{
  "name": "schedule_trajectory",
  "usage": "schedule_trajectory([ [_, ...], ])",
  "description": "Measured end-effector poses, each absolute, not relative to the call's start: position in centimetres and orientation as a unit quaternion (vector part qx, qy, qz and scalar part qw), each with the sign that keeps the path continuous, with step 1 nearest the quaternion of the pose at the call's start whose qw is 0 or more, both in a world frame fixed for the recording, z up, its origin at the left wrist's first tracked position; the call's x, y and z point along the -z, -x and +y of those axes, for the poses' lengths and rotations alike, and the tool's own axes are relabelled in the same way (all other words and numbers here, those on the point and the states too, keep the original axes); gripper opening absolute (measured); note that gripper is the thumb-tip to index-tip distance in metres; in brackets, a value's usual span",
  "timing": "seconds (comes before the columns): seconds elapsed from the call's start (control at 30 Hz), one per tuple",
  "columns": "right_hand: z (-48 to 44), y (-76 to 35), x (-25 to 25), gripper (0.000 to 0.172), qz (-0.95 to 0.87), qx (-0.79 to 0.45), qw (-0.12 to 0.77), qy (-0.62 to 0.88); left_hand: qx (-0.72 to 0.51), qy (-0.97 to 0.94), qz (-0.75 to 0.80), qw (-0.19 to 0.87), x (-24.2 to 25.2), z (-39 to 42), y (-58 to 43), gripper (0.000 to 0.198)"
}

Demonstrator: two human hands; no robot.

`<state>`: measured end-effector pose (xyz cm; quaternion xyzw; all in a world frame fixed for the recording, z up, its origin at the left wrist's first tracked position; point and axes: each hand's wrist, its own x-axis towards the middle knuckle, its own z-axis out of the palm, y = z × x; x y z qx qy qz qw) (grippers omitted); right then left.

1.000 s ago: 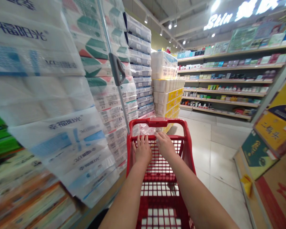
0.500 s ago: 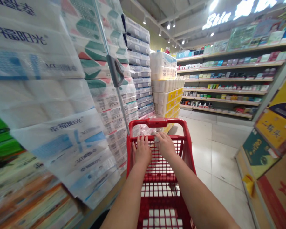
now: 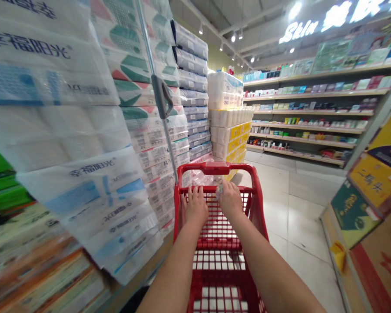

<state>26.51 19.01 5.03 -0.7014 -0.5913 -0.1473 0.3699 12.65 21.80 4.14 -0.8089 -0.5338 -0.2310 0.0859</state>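
My left hand [image 3: 195, 205] and right hand [image 3: 230, 201] are closed over the crossbar [image 3: 244, 189] of the light, stiff red plastic shopping cart [image 3: 215, 168], right possibly pinching a small crumpled wrapper [image 3: 219, 191].

Red shopping cart [image 3: 217, 168] beside toilet-paper stacks [image 3: 146, 139]

Two hands [image 3: 195, 205], one red shopping cart [image 3: 217, 168], one pole [image 3: 147, 52] (with one grey handle [image 3: 161, 96]).

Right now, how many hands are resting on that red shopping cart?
2: the left hand and the right hand rest side by side on the crossbar of the red shopping cart, just below its handle. No other hands show in view.
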Motion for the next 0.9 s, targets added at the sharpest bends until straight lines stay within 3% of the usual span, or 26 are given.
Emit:
schedule_trajectory([
  [0.17, 19.4, -25.8, -4.7, 0.052, -0.697, 0.128, 0.357, 0.609, 0.210, 0.809, -0.543, 0.081, -4.5, 21.5, -12.6, 0.060],
  [0.37, 19.0, -26.9, -5.3, 0.040, -0.618, 0.122, 0.375, 0.680, 0.222, 0.808, -0.538, 0.085, -4.7, 21.4, -12.7, 0.059],
  [0.53, 18.8, -26.4, -5.6, 0.043, -0.673, 0.117, 0.348, 0.642, 0.218, 0.808, -0.541, 0.087, -4.5, 21.6, -12.7, 0.058],
  [0.7, 18.8, -26.9, -5.6, 0.044, -0.587, 0.114, 0.346, 0.723, 0.217, 0.809, -0.540, 0.084, -4.4, 21.6, -12.7, 0.059],
  [0.9, 18.9, -26.1, -5.3, 0.048, -0.687, 0.128, 0.336, 0.632, 0.211, 0.806, -0.546, 0.088, -4.5, 21.5, -12.7, 0.058],
])
